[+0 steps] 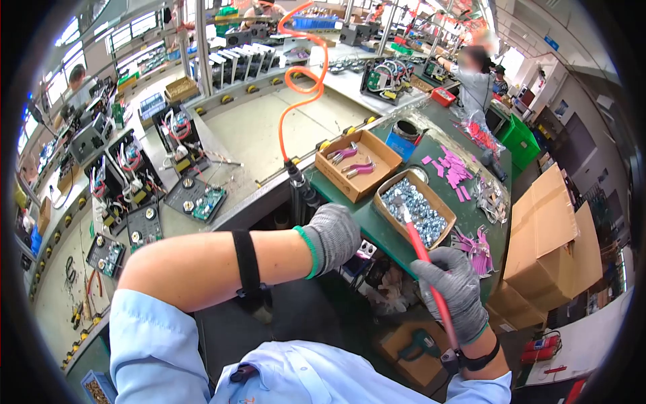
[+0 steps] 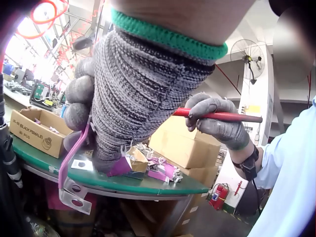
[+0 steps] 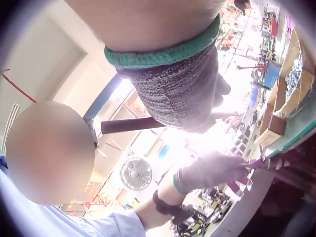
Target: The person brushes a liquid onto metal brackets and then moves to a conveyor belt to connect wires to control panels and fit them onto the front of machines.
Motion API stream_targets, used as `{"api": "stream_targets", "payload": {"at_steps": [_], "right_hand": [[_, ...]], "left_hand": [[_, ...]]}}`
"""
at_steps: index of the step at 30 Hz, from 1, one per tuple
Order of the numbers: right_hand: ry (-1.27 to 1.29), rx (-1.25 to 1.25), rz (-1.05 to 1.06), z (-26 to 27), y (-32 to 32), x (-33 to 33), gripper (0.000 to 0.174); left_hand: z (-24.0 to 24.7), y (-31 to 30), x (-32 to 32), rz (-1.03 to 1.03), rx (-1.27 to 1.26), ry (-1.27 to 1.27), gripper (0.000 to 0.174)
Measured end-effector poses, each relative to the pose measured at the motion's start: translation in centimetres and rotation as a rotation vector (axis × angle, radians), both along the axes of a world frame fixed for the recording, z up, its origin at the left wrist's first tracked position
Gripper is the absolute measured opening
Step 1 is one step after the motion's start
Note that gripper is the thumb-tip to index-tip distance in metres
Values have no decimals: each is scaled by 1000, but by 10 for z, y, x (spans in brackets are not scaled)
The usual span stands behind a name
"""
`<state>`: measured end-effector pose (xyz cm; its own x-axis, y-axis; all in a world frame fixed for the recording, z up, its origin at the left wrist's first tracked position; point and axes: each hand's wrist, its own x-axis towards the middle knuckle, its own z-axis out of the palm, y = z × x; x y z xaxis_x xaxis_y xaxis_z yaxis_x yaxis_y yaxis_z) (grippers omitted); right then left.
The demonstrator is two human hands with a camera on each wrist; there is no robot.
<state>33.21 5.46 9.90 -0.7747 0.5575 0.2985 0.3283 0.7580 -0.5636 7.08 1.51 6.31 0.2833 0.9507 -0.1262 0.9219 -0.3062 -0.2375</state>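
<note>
My left hand (image 1: pixel 334 234), in a grey knitted glove, grips a bent metal strip (image 2: pixel 66 168) in a purple sleeve. Its bare end plate with two round holes (image 2: pixel 84 202) sticks out below the fingers. In the head view that hand is near the green bench's front edge. My right hand (image 1: pixel 459 291), gloved alike, holds a long red stick-like tool (image 1: pixel 425 252). The tool's pale tip (image 1: pixel 405 214) overlaps a cardboard box (image 1: pixel 441 244) of small shiny metal fasteners. Most of the left fingers are hidden in the head view.
A cardboard tray (image 1: pixel 326 172) holds purple-sleeved strips. More such strips (image 1: pixel 479 250) and flat purple pieces (image 1: pixel 452 168) lie on the green bench (image 1: pixel 346 196). An orange coiled hose (image 1: pixel 303 101) carries a hanging driver (image 1: pixel 301 187). Large cartons (image 1: pixel 542 229) stand at right.
</note>
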Motion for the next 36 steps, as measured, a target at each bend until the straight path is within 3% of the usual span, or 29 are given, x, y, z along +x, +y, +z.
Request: {"api": "stream_targets", "payload": {"at_steps": [1, 4, 6, 9, 16, 19, 20, 22, 23, 30, 33, 35, 36], "right_hand": [[113, 375, -30, -16, 13, 6, 27], [278, 529, -191, -24, 30, 13, 33], [357, 516, -214, -31, 38, 15, 34], [473, 136, -228, -35, 36, 15, 31], [406, 54, -80, -37, 65, 7, 29], [439, 34, -157, -47, 78, 16, 28], [448, 34, -153, -44, 83, 17, 28], [613, -3, -287, -37, 90, 24, 24], [644, 76, -274, -47, 108, 37, 24], [869, 138, -403, -68, 160, 82, 22], [909, 151, -433, -80, 173, 95, 21], [939, 129, -444, -87, 179, 102, 21], [939, 153, -450, -91, 180, 105, 22]], "left_hand": [[-1, 1, -3, 10, -41, -50, 13], [3, 10, -25, -3, -115, -66, 16], [4, 16, -39, 71, 32, -126, 18], [8, 26, -46, 76, 36, -71, 13], [11, 59, -33, 9, 88, -21, 10], [25, 80, -36, 112, -9, -41, 11], [28, 88, -41, 130, 76, -4, 13], [34, 111, -64, 196, 30, -166, 20], [14, 132, -80, 345, 70, -444, 28], [-70, 223, -104, 641, 299, -704, 37], [-87, 246, -99, 636, 263, -540, 37], [-92, 252, -100, 545, 67, -128, 36], [-87, 253, -97, 543, 61, -122, 36]]}}
